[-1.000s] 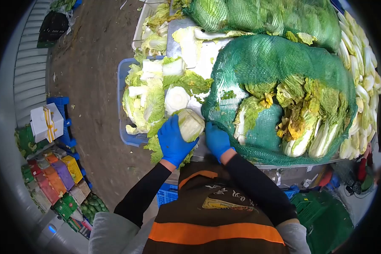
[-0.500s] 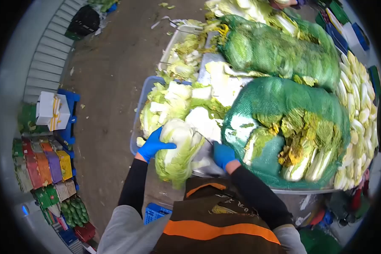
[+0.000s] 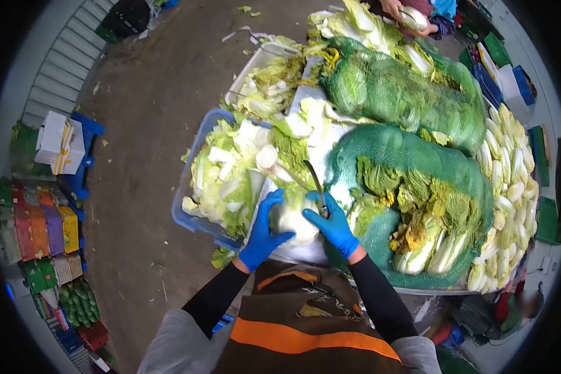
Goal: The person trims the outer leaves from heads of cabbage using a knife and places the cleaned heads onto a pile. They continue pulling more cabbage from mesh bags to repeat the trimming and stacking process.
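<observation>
A napa cabbage (image 3: 298, 219) with its pale base toward me rests at the table's near edge, between my two hands. My left hand (image 3: 265, 232) is curved around its left side. In my right hand (image 3: 333, 225) is a knife (image 3: 316, 184) with a dark, curved blade pointing up and away; that hand's thumb touches the cabbage. A blue bin (image 3: 179, 202), filled with cut leaves and stem pieces, stands just left of the cabbage. On the right, an opened green mesh bag (image 3: 371, 246) holds several untrimmed cabbages (image 3: 445, 221) with yellowed leaves.
Behind lies a full green mesh bag (image 3: 411, 93) of cabbages. Pale cabbages (image 3: 508, 193) are piled at the right. A white tub (image 3: 240, 84) of leaves stands beyond the bin. Another person's hands (image 3: 411, 19) hold a cabbage at the far side. Stacked crates (image 3: 40, 227) stand left.
The cabbage has moved right, from beside the bin to between my hands, and turned. My right hand has come to it, with the knife blade now raised. The other person's hands show more fully.
</observation>
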Demonstrator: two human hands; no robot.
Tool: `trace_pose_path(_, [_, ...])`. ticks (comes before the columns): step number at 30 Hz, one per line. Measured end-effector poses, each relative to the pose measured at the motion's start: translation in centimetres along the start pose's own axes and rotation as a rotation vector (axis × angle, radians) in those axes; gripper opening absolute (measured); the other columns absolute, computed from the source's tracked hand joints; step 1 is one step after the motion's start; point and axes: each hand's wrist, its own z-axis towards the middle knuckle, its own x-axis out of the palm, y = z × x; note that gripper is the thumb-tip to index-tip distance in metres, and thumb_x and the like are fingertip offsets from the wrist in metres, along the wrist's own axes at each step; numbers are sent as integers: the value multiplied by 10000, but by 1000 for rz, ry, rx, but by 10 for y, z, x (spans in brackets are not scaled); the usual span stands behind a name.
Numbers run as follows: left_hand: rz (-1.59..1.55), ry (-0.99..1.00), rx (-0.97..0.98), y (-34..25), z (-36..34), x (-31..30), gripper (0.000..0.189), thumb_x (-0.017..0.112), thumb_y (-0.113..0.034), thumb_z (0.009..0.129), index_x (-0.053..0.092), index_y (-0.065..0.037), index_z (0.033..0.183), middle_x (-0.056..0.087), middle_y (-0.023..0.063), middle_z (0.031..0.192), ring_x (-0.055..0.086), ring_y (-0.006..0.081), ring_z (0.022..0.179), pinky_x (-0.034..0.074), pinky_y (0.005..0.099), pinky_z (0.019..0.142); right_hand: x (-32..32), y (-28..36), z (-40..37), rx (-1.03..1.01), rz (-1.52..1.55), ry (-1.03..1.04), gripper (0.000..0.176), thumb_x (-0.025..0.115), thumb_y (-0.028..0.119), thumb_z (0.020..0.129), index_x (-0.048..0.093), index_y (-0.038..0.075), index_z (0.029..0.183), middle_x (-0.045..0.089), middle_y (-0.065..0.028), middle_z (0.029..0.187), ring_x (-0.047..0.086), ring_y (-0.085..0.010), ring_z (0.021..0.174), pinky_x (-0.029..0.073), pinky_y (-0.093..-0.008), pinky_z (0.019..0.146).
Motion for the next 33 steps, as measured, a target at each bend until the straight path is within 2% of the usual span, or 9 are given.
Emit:
trace_pose_path(2, [43,-100,-56,4,-13,13,549,711,-87,822,406,-38,1275,427,151,1349,340,274,1327,258,396,1108,8,2,-12,-95,-160,-15,500,756,261,804,546,37,1199,578,-84,1095,554,-194,1044,430,-314,923])
trace_pose_path(11, [86,-85,-41,0,-9,-2,337,589,-135,918,544,-39,1238,490,132,1280,440,261,1249,320,367,1069,9,36,7,-246,-593,164,608,786,461,713,593,82,1148,545,-132,1112,604,-281,962,494,-382,829])
trace_pose_path(16, [42,-53,-82,3,-10,-11,282,612,-145,903,609,-51,1170,498,140,1272,445,278,1247,323,368,1070,11,22,19,-155,-470,217,550,777,451,728,611,80,1099,544,-125,1045,575,-269,979,469,-366,864])
trace_pose_path(19, [135,-137,-13,12,-10,-12,202,630,-153,900,643,-34,1062,591,98,1110,558,201,1068,426,322,941,11,14,25,-168,-411,251,525,777,436,734,616,84,1090,546,-116,1021,565,-257,989,459,-354,873])
trace_pose_path(21, [-124,-441,-389,45,-16,-20,161,664,-178,886,653,-24,933,627,24,871,573,103,809,468,266,743,15,9,26,-280,-461,247,484,753,437,758,618,79,1055,573,-124,976,591,-279,943,473,-368,837])
trace_pose_path(24, [20,-476,-442,84,-23,-26,194,691,-211,871,642,-28,831,580,-40,696,493,38,648,429,235,600,10,-47,30,-77,-625,14,429,722,437,785,615,64,968,596,-142,911,614,-320,863,487,-388,785])
trace_pose_path(26, [-104,-483,-542,95,-22,-28,262,731,-217,832,633,-15,966,629,39,875,558,103,785,462,267,721,0,-57,29,12,-686,-10,404,700,417,810,593,34,876,607,-170,860,614,-351,803,488,-401,738])
trace_pose_path(29, [729,-622,-31,47,-15,-30,594,779,-181,750,500,-32,1253,520,174,1237,479,346,1151,338,435,1022,-8,-77,31,-34,-538,-129,341,686,342,847,612,9,844,610,-152,780,597,-287,731,468,-380,674])
trace_pose_path(33, [805,-291,-4,-21,-34,-32,685,787,-247,754,458,11,1296,500,211,1239,424,379,1227,355,465,1026,-26,-73,39,184,-135,-419,306,673,289,872,606,-7,840,586,-51,733,531,-122,709,440,-306,621])
